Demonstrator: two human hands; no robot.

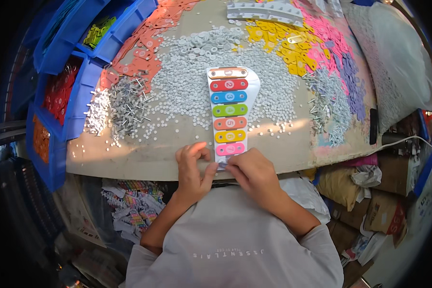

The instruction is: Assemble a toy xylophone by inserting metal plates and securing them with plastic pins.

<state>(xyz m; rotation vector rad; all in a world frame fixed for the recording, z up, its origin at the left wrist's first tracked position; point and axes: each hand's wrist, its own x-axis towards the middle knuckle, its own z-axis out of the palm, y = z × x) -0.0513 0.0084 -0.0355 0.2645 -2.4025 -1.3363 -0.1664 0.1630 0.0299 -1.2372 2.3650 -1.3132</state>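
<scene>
Evidently, the white base [253,89] is close to full: seven coloured bars [218,86] lie across it in a row, down to the pink bar [230,149], most showing metal fasteners [243,73] near their ends. I judge that only the last place, at the narrow end, is left to complete. The base lies on the worktop [187,137], with that end between the two hands. The left hand [191,174] is just beside its left edge, thumb and forefinger apart, nothing seen between them. The right hand [255,174] reaches over the end, its fingers drawn close together by a small purplish piece [222,164]; whether they grip it, I cannot tell.
</scene>
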